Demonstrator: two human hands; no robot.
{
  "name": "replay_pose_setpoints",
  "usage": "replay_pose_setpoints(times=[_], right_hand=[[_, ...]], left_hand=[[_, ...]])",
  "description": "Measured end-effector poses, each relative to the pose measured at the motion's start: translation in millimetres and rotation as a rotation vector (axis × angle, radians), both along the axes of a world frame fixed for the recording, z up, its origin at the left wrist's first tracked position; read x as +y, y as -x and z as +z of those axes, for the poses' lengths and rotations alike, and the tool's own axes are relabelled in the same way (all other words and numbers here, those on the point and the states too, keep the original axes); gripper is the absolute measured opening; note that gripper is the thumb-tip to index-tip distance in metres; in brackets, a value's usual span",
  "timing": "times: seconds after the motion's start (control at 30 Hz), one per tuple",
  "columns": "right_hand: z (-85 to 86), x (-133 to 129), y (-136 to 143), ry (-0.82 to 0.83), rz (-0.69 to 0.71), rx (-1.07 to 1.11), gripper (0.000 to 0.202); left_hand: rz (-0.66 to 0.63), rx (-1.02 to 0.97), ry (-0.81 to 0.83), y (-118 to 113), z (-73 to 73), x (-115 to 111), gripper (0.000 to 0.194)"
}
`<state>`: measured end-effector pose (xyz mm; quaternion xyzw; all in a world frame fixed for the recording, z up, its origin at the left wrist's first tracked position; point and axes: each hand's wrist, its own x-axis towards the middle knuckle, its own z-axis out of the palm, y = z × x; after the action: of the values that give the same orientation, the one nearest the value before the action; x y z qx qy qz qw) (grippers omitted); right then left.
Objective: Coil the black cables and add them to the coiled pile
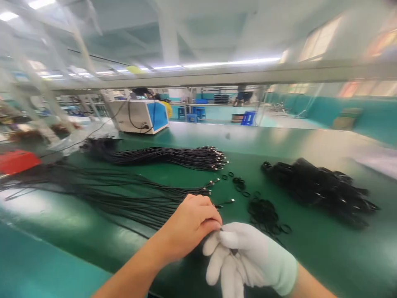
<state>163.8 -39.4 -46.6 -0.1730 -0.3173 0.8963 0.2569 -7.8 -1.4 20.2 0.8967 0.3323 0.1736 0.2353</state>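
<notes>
My left hand [195,219], bare, is closed, its thumb and fingers pinched together at the fingertips of the other hand. My right hand [248,252] wears a white glove; thumb and forefinger press together there, the other fingers curled loosely below. A small dark bit shows between the two hands, too covered to name. Just behind my left hand lie loose black cables [124,194] with metal plug ends pointing right. Beyond them rests a thick bundle of black cables [161,156]. Black rings [263,212] lie in a small heap right of my hands, with several scattered behind.
A dark pile of black coiled pieces [319,188] covers part of the green table [335,252] at right. At the back left stands a white and blue machine [139,116] with a cord. A red object [18,161] sits at the far left.
</notes>
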Motion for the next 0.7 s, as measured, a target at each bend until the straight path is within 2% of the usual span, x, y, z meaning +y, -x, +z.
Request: replay_pose_setpoints(times=[0.1, 0.2, 0.3, 0.4, 0.5, 0.57, 0.63, 0.7], right_hand=[[-11.0, 5.5, -5.9, 0.05, 0.084, 0.135, 0.042], [-21.1, 5.1, -8.3, 0.052, 0.137, 0.227, 0.042], [-23.3, 3.3, -11.3, 0.034, 0.088, 0.309, 0.043], [-13.2, 3.6, -24.6, -0.062, -0.074, 0.392, 0.044], [5.2, 7.1, -48.6, -0.132, -0.359, 0.462, 0.038], [17.3, 10.2, -64.8, -0.119, -0.545, 0.495, 0.032], [26.8, 13.4, -76.7, -0.114, -0.65, 0.524, 0.026], [32.7, 17.0, -83.7, -0.141, -0.681, 0.553, 0.018]], left_hand=[[-0.103, -0.006, 0.015, -14.5, 3.5, 6.9, 0.015], [-0.124, 0.028, -0.011, -29.3, 8.8, 9.8, 0.017], [-0.146, 0.028, -0.029, -42.7, 4.4, 15.7, 0.017], [-0.103, 0.01, -0.072, -42.4, -15.8, 28.8, 0.023], [0.14, 0.087, -0.252, -25.4, -44.5, 42.4, 0.029], [0.234, 0.163, -0.378, -12.1, -62.9, 43.6, 0.031], [0.204, 0.207, -0.493, -3.4, -79.1, 33.8, 0.031], [0.138, 0.222, -0.646, -1.2, -92.1, 14.7, 0.031]])
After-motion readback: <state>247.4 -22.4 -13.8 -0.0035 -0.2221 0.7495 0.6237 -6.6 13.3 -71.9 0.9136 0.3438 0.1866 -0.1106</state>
